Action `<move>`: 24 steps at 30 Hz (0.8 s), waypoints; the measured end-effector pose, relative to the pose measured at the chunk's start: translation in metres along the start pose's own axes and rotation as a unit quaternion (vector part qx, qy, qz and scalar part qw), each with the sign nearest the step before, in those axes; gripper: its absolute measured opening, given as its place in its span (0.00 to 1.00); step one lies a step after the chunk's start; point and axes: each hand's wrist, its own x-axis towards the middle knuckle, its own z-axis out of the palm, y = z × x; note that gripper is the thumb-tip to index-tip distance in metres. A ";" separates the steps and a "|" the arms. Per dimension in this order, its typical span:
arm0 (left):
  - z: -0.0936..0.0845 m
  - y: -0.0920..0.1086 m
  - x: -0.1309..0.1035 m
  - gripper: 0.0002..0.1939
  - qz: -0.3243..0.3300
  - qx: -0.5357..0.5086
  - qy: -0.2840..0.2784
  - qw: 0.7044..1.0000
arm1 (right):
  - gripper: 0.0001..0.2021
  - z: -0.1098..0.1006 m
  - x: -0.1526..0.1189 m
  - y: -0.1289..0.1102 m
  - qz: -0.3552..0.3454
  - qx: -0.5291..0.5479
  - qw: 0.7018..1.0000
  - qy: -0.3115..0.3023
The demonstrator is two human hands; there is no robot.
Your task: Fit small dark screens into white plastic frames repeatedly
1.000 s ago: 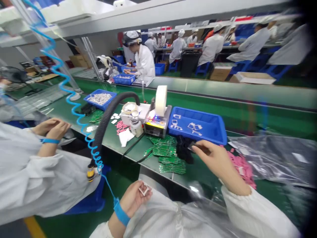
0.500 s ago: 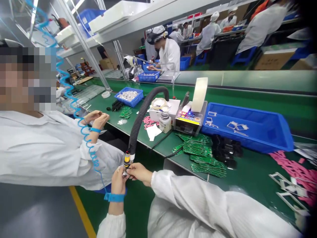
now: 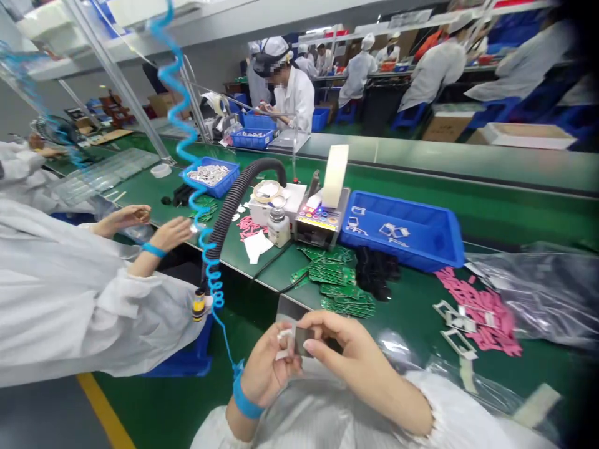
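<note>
Head view: hands at 6 o'clock. Left hand [image 3: 264, 373] pinches a white frame [image 3: 283, 337], possibly; blurred. Right hand [image 3: 358, 355] steadies a dark square piece [image 3: 304, 342] beside it, thumb on face. Green boards [image 3: 333, 273], 1 o'clock from hands, lie within easy reach.

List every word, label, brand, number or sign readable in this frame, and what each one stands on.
No text is readable.
Tabletop machine with the pale roll: the markings on its lit panel are too small and blurred to read.
Bottle beside it: any marking is too blurred to read.
Cardboard carton in the background: faint print, illegible.
</note>
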 end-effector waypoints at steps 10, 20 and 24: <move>0.090 -0.031 0.015 0.25 -0.081 0.045 -0.167 0.982 | 0.07 -0.049 -0.037 0.023 -0.103 -0.076 0.969 0.210; 0.106 -0.014 0.016 0.21 -0.111 -0.010 -0.220 0.969 | 0.08 -0.083 -0.044 0.019 -0.116 -0.081 0.974 0.179; 0.121 -0.010 0.016 0.19 -0.103 0.006 -0.213 0.972 | 0.09 -0.087 -0.041 0.019 -0.177 -0.112 0.967 0.147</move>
